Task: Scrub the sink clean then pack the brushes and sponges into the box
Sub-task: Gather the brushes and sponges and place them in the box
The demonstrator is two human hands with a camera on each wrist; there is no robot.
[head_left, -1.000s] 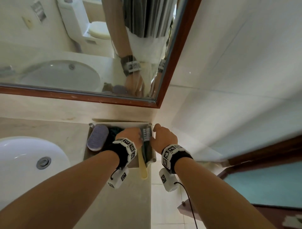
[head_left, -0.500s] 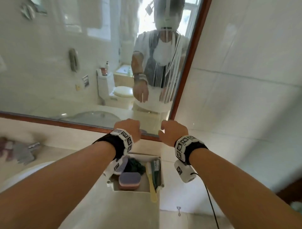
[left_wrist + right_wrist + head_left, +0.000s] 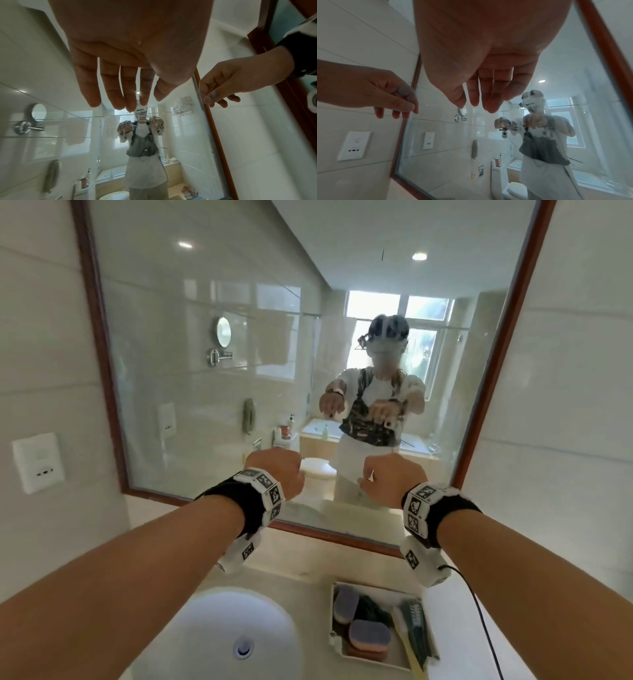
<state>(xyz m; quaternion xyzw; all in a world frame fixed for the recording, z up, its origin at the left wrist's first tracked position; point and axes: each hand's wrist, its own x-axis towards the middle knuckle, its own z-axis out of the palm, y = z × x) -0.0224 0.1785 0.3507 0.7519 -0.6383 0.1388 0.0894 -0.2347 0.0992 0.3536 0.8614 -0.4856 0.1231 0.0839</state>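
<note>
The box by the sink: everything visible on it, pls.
The box is a shallow, open-topped rectangular tray, pale grey-white, plastic by the look. It sits flat on the beige counter, right of the white sink, below the mirror. Inside lie two purple sponges, something dark green, and a dark-bristled brush whose yellow handle overhangs the near rim. Neither hand touches it.

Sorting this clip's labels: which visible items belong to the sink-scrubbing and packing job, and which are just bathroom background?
Job items:
sink
box, holding two sponges and a yellow-handled brush
left hand and right hand, both empty

Background:
mirror
wall socket
</note>
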